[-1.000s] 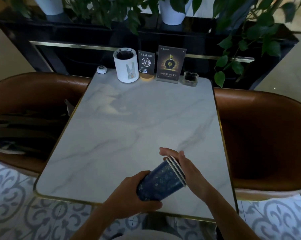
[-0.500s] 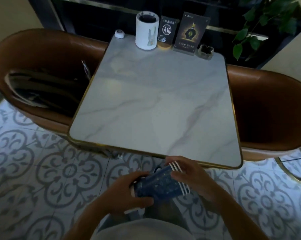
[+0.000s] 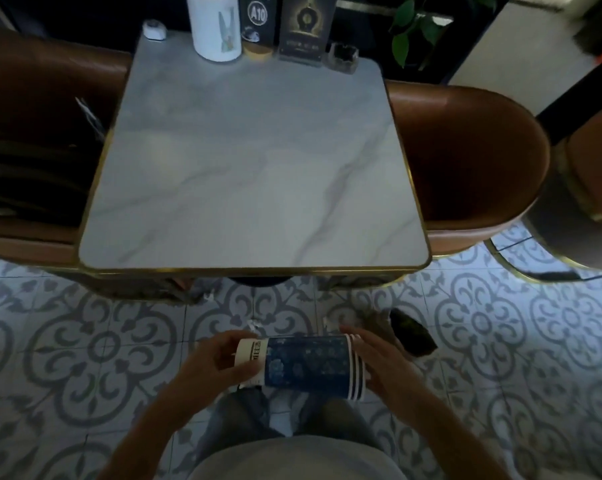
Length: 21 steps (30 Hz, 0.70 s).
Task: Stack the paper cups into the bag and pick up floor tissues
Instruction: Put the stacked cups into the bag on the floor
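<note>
— What's closest to you?

— The person's lap, and just above it the cups (image 3: 303, 367), a nested blue stack held on its side over the floor (image 3: 84, 348). The left hand (image 3: 212, 363) is wrapped round the pale bottom end; the right hand (image 3: 382, 367) is cupped flat against the white rims.

— So both hands are full?

— Both are on that one stack, yes. It's off the table (image 3: 254, 168), nearer than its front edge.

— Any tissues?

— Small white scraps (image 3: 254, 323) lie on the patterned tiles just beyond the hands. Something dark (image 3: 412, 336) lies on the floor to the right of them; I can't tell what it is.

— And further off?

— The marble table, bare across the middle. At its far edge a white holder (image 3: 216, 29), an A10 sign (image 3: 258, 19), a dark card (image 3: 306, 29) and an ashtray (image 3: 342, 57). Brown seats on either side, the right seat (image 3: 472, 161) empty-looking, the left seat (image 3: 32, 98) with dark things on it.
</note>
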Each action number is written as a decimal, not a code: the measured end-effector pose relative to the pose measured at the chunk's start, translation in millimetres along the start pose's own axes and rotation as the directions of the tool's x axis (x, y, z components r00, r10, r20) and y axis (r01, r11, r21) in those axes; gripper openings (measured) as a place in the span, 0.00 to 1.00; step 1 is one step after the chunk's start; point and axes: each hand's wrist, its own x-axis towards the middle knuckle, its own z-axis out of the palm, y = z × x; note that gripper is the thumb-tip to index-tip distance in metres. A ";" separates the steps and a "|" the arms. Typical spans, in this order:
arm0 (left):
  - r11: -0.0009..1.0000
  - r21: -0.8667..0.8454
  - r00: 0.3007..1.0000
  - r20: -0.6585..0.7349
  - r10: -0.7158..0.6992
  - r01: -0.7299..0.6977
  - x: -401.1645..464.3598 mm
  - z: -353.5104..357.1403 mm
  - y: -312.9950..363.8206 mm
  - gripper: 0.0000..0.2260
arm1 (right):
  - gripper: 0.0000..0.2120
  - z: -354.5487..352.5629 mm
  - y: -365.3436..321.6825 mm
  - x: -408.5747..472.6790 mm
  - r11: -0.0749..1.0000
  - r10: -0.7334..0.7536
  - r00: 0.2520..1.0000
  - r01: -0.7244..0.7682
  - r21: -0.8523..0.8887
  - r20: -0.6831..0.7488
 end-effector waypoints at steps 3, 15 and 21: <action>0.998 0.062 0.999 0.037 -0.007 0.005 13.5 20.8 8.5 0.12 | 0.20 -26.0 13.5 -8.9 0.996 0.022 0.999 -0.020 0.088 -0.025; 0.943 0.297 0.970 0.229 0.082 -0.150 104.8 196.2 90.8 0.08 | 0.20 -212.8 86.2 -16.5 0.971 0.078 0.993 -0.056 0.232 -0.085; 0.944 0.330 0.964 0.257 -0.071 -0.019 168.9 313.3 99.9 0.08 | 0.20 -315.2 130.4 -0.4 0.960 0.111 0.974 -0.053 0.277 -0.199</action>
